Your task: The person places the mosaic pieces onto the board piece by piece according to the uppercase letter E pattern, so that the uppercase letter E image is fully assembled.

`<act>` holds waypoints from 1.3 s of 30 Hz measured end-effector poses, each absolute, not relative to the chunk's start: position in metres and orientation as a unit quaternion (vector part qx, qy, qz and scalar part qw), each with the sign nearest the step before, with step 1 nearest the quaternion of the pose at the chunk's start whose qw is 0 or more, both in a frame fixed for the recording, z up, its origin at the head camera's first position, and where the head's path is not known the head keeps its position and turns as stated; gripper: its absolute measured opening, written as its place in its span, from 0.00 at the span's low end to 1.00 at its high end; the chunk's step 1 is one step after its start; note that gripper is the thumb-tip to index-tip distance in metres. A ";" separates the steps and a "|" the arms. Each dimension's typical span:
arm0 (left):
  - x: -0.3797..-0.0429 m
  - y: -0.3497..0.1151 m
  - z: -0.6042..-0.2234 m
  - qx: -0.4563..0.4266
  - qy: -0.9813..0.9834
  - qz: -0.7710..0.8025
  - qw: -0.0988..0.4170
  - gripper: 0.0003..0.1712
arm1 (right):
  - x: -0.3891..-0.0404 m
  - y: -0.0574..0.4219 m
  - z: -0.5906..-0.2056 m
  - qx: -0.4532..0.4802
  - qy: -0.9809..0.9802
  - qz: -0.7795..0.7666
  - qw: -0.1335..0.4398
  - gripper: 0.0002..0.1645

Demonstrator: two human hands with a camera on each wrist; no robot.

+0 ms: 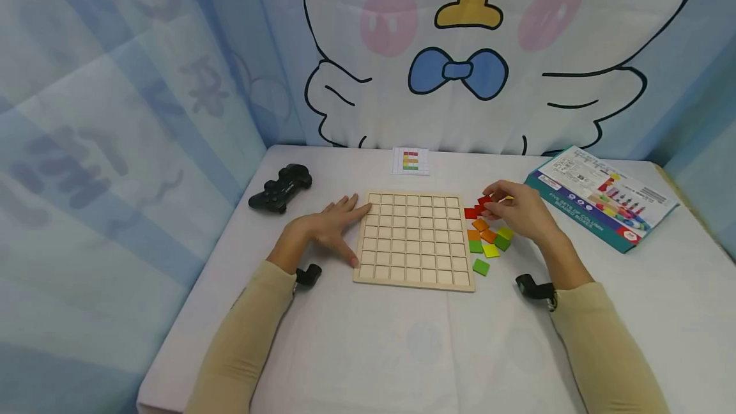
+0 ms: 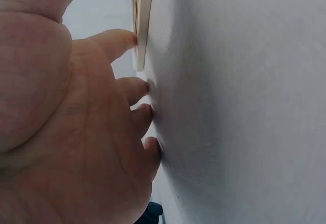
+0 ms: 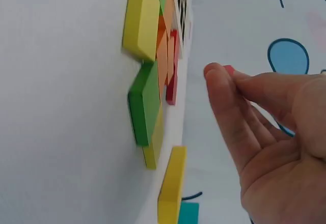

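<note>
A pale wooden grid board lies flat on the table. My left hand rests at its left edge with fingers spread, thumb by the lower left corner; in the left wrist view a fingertip touches the board's side. To the right of the board, my right hand pinches a small red tile between thumb and fingertips, mostly hidden by them. Below it lie loose square tiles: red, orange, green and yellow. Another yellow tile lies apart from the cluster.
Behind the board lies a white card printed with rows of coloured squares. A black game controller sits at the back left, and a teal and white game box at the back right. A cartoon-printed curtain hangs behind the table.
</note>
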State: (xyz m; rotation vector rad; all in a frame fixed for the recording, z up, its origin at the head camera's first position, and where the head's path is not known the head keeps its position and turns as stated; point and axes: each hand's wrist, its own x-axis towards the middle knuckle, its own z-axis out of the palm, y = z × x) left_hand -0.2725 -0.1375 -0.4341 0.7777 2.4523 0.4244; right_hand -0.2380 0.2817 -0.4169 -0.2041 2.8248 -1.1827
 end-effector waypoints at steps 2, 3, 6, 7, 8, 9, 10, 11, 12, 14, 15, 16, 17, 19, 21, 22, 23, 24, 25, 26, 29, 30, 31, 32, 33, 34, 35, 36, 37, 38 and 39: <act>-0.272 -0.138 -0.433 0.287 0.908 0.157 0.262 0.79 | -0.239 0.275 -0.417 -0.069 0.912 -0.404 0.032 0.20; -0.272 -0.139 -0.433 0.287 0.908 0.156 0.262 0.79 | -0.240 0.271 -0.417 -0.070 0.908 -0.412 0.033 0.21; -0.272 -0.139 -0.432 0.287 0.908 0.155 0.263 0.79 | -0.244 0.260 -0.418 -0.072 0.901 -0.427 0.035 0.23; -0.272 -0.140 -0.432 0.288 0.908 0.155 0.263 0.79 | -0.245 0.257 -0.419 -0.072 0.901 -0.427 0.033 0.23; -0.272 -0.140 -0.432 0.289 0.907 0.155 0.263 0.79 | -0.246 0.253 -0.419 -0.071 0.901 -0.427 0.031 0.23; -0.272 -0.140 -0.432 0.290 0.907 0.155 0.264 0.79 | -0.247 0.249 -0.419 -0.072 0.900 -0.429 0.027 0.22; -0.272 -0.140 -0.432 0.291 0.907 0.156 0.263 0.79 | -0.248 0.246 -0.419 -0.074 0.899 -0.431 0.024 0.22; -0.272 -0.140 -0.432 0.291 0.907 0.156 0.263 0.79 | -0.249 0.242 -0.418 -0.076 0.899 -0.431 0.021 0.22; -0.272 -0.140 -0.431 0.291 0.907 0.156 0.262 0.80 | -0.250 0.238 -0.418 -0.078 0.900 -0.428 0.017 0.22; -0.273 -0.140 -0.432 0.292 0.907 0.155 0.261 0.80 | -0.253 0.230 -0.418 -0.084 0.902 -0.424 0.012 0.21; -0.273 -0.140 -0.432 0.292 0.907 0.156 0.261 0.80 | -0.253 0.226 -0.418 -0.088 0.901 -0.425 0.012 0.22; -0.273 -0.140 -0.432 0.292 0.907 0.156 0.261 0.80 | -0.254 0.222 -0.418 -0.092 0.901 -0.424 0.013 0.21; -0.273 -0.139 -0.432 0.293 0.907 0.156 0.260 0.80 | -0.255 0.218 -0.418 -0.094 0.900 -0.425 0.015 0.21; -0.273 -0.139 -0.432 0.294 0.906 0.158 0.260 0.80 | -0.257 0.210 -0.419 -0.100 0.896 -0.432 0.018 0.21; -0.273 -0.139 -0.432 0.294 0.906 0.161 0.260 0.81 | -0.258 0.202 -0.418 -0.106 0.888 -0.446 0.022 0.21; -0.273 -0.139 -0.432 0.295 0.906 0.161 0.259 0.81 | -0.259 0.198 -0.419 -0.111 0.885 -0.452 0.020 0.20; -0.273 -0.139 -0.432 0.296 0.906 0.161 0.257 0.81 | -0.259 0.194 -0.419 -0.114 0.881 -0.458 0.021 0.20; -0.273 -0.139 -0.433 0.297 0.906 0.161 0.257 0.80 | -0.259 0.191 -0.419 -0.117 0.878 -0.463 0.020 0.20; -0.274 -0.138 -0.433 0.297 0.906 0.161 0.257 0.80 | -0.259 0.189 -0.420 -0.120 0.876 -0.467 0.020 0.19; -0.274 -0.138 -0.434 0.296 0.906 0.160 0.258 0.81 | -0.258 0.186 -0.421 -0.121 0.875 -0.468 0.021 0.19; -0.274 -0.137 -0.435 0.293 0.906 0.157 0.262 0.81 | -0.257 0.179 -0.423 -0.127 0.876 -0.464 0.026 0.18; -0.274 -0.137 -0.435 0.291 0.906 0.157 0.262 0.81 | -0.258 0.176 -0.423 -0.131 0.878 -0.459 0.028 0.18; -0.274 -0.137 -0.435 0.289 0.907 0.158 0.263 0.81 | -0.258 0.173 -0.424 -0.135 0.881 -0.452 0.031 0.17; -0.274 -0.137 -0.435 0.288 0.907 0.156 0.264 0.81 | -0.259 0.170 -0.424 -0.140 0.884 -0.445 0.033 0.17; -0.273 -0.137 -0.435 0.288 0.907 0.156 0.263 0.81 | -0.261 0.167 -0.424 -0.144 0.887 -0.438 0.037 0.17; -0.273 -0.137 -0.435 0.288 0.907 0.156 0.264 0.81 | -0.262 0.164 -0.426 -0.150 0.890 -0.429 0.040 0.17; -0.273 -0.137 -0.435 0.287 0.907 0.157 0.264 0.81 | -0.264 0.162 -0.427 -0.155 0.894 -0.419 0.042 0.17; -0.273 -0.137 -0.435 0.286 0.907 0.157 0.264 0.81 | -0.266 0.159 -0.428 -0.160 0.896 -0.411 0.046 0.17; -0.272 -0.137 -0.434 0.285 0.907 0.158 0.265 0.81 | -0.268 0.157 -0.430 -0.165 0.898 -0.404 0.049 0.17; -0.272 -0.137 -0.434 0.284 0.908 0.158 0.265 0.81 | -0.269 0.155 -0.431 -0.168 0.900 -0.399 0.052 0.16; -0.272 -0.137 -0.434 0.283 0.908 0.160 0.266 0.81 | -0.270 0.154 -0.432 -0.170 0.902 -0.393 0.054 0.16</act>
